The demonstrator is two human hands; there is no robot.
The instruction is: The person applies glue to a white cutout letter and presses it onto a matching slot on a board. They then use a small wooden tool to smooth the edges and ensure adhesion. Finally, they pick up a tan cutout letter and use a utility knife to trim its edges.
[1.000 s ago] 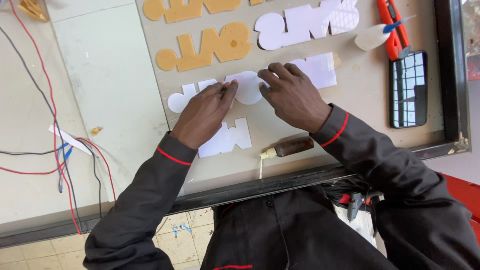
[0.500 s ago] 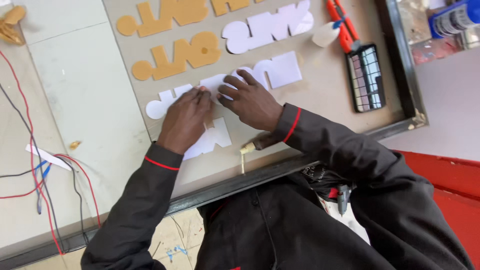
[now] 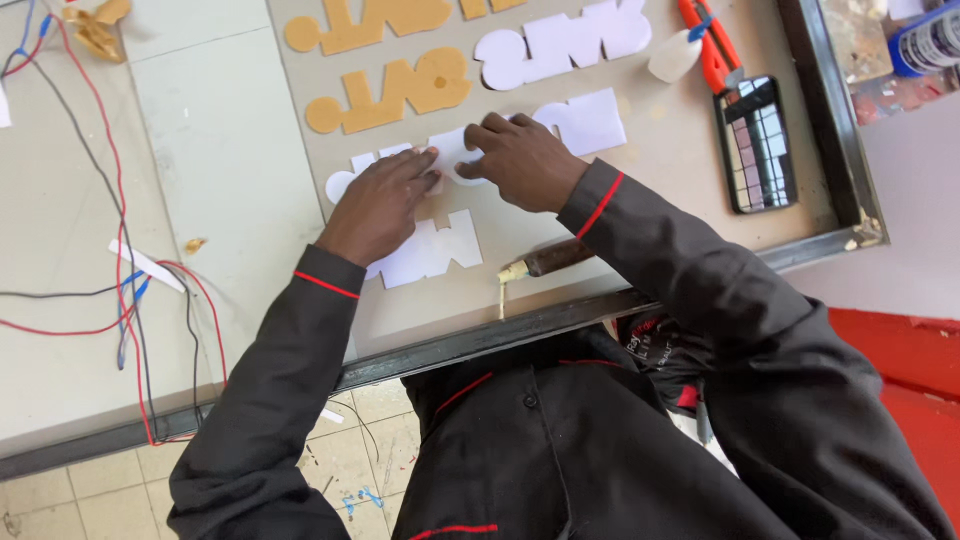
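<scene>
1. Hands first: our left hand (image 3: 385,205) and right hand (image 3: 520,160) both press flat, fingers spread, on a white foam word (image 3: 585,120) lying mid-board on the table (image 3: 230,170).
2. We think the cutting is done: two orange words (image 3: 400,88) and two more white ones (image 3: 425,250) lie loose.
3. A glue brush (image 3: 545,262) waits nearby, so sticking seems left.

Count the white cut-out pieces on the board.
3: top white piece, middle white piece under the fingers, lowest white piece below the left hand. Hands may hide more.
</scene>
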